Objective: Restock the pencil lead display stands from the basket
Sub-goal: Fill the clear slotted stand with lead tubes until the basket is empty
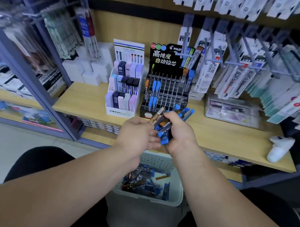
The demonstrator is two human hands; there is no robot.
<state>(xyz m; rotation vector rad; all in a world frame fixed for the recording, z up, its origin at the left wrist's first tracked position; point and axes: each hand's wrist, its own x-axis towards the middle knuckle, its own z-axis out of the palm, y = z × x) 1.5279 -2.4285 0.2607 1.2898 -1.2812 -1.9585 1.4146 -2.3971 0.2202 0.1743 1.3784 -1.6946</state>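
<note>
My right hand [179, 133] grips a bundle of blue-capped lead cases [179, 114] in front of the black Pilot display stand [166, 89]. My left hand [136, 134] pinches a single brown lead case [157, 115] beside that bundle. The stand's clear slots hold a few blue and orange cases on its left and right sides. Left of it is a white Mono stand [123, 90] filled with pastel and dark cases. Below my hands, a pale perforated basket [145, 198] holds several loose blue and brown lead cases.
The stands sit on a wooden shelf [226, 134]. A clear plastic box [232, 111] lies to the right, and a white object [279, 147] rests near the shelf's right edge. Hanging refill packs [251, 72] crowd the pegs above. White boxes [87, 69] are stacked at the left.
</note>
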